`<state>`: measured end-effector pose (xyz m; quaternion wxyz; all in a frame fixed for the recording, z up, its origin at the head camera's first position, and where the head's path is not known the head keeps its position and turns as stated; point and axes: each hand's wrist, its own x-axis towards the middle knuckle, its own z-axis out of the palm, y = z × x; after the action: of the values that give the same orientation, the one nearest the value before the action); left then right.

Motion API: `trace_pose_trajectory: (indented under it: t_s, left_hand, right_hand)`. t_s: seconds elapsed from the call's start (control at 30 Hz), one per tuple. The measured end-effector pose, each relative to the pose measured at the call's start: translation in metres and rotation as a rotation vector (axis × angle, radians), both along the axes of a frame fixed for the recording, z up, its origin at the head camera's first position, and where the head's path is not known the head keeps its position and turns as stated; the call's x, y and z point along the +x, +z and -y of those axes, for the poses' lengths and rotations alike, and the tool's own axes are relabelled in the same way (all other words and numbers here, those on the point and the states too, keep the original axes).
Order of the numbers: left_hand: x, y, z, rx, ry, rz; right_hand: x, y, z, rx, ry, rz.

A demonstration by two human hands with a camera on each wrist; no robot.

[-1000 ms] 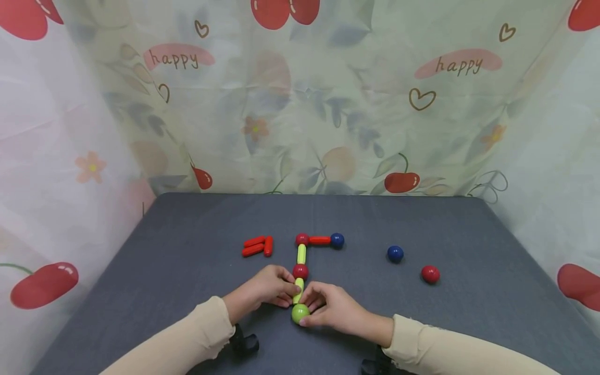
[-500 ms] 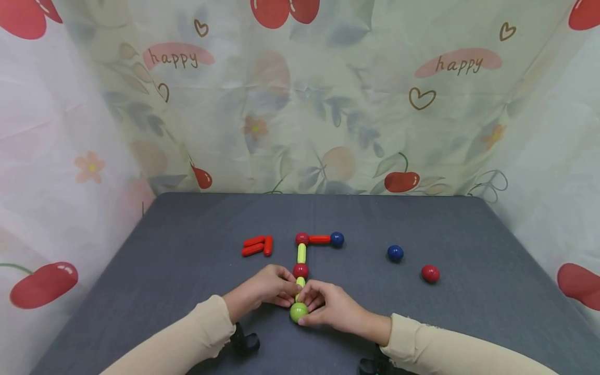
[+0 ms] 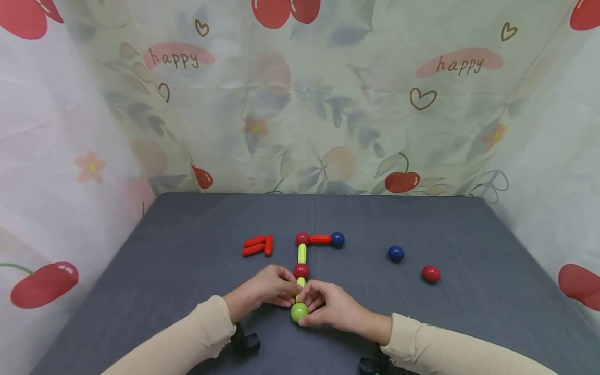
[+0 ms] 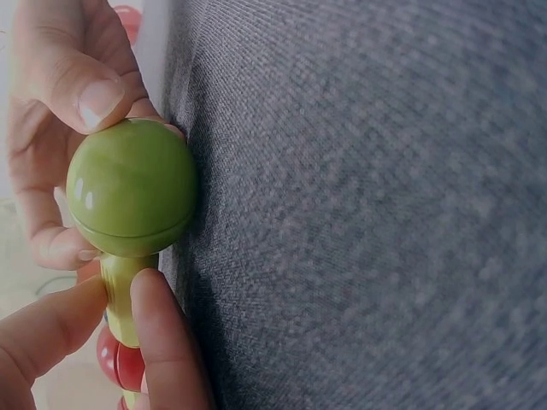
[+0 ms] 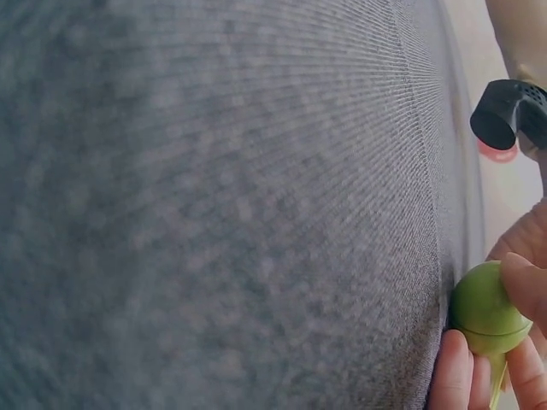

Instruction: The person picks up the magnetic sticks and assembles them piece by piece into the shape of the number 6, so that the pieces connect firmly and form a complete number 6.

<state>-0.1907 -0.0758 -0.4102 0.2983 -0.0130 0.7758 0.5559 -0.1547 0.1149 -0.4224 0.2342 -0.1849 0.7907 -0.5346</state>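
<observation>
My left hand [image 3: 269, 286] pinches a yellow-green rod [image 4: 122, 307] between thumb and finger. At the rod's near end sits a green ball [image 3: 299, 313], which my right hand [image 3: 335, 307] holds between thumb and fingers. Ball and rod touch in the left wrist view. Beyond them, in the head view, a row runs away from me: a red ball [image 3: 301, 271], another yellow-green rod [image 3: 302, 254] and a farther red ball [image 3: 302, 238]. From that far ball a red rod [image 3: 320, 239] leads right to a blue ball [image 3: 337, 239]. Fingers partly hide the held rod in the head view.
Several loose red rods [image 3: 253, 250] lie left of the row. To the right are a separate blue ball [image 3: 396, 253] and a red ball [image 3: 431, 274]. The grey cloth-covered table [image 3: 197, 224] ends at a patterned curtain [image 3: 309, 104].
The green ball has shifted very slightly left and away from me, and less of the held rod shows between my fingers. Both hands keep their hold; the loose pieces have not moved.
</observation>
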Motion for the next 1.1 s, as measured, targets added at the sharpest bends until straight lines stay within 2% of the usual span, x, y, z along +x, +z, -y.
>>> trace_pose_trajectory:
  t_s: [0.5, 0.73, 0.9, 1.0, 1.1]
  left_hand:
    - [0.0, 0.001, 0.0, 0.01, 0.003, 0.002]
    - [0.0, 0.003, 0.003, 0.011, 0.002, -0.001]
    - [-0.006, 0.013, 0.012, 0.014, 0.046, -0.015]
    - [-0.015, 0.023, 0.021, 0.023, 0.086, -0.038]
    - [-0.026, 0.034, 0.033, 0.025, 0.129, -0.094]
  right_hand:
    - [0.0, 0.003, 0.001, -0.031, 0.013, -0.005]
    - [-0.002, -0.001, -0.001, -0.023, 0.028, -0.008]
    - [-0.002, -0.002, 0.0, -0.02, 0.015, -0.005]
    - [-0.001, -0.001, 0.001, -0.013, 0.004, 0.001]
    - [-0.002, -0.001, 0.0, -0.009, -0.002, 0.006]
